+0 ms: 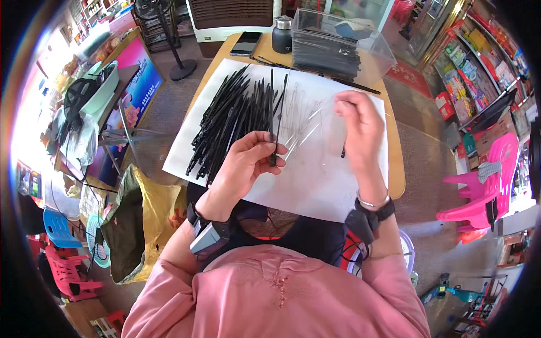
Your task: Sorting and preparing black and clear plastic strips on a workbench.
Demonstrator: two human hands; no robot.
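My left hand (253, 155) is closed in a pinch around slim black sticks (273, 112), which stand up between thumb and fingers. Raised over the right part of a white sheet (315, 194), my right hand (360, 124) has its fingers curled together; what they hold, if anything, is hard to make out. A small dark tip (343, 151) shows just left of that hand's palm. Thin clear plastic strips (301, 121) lie between the two hands, some reaching near the right fingertips. To the left hand's left spreads a thick pile of black sticks (225, 121).
The sheet lies on a wooden table (397, 163). Along its far side are a phone (246, 43), a dark bottle (282, 36) and a clear bin (366, 53) of black sticks. A yellow sack (149, 219) stands at left, a pink chair (490, 186) at right.
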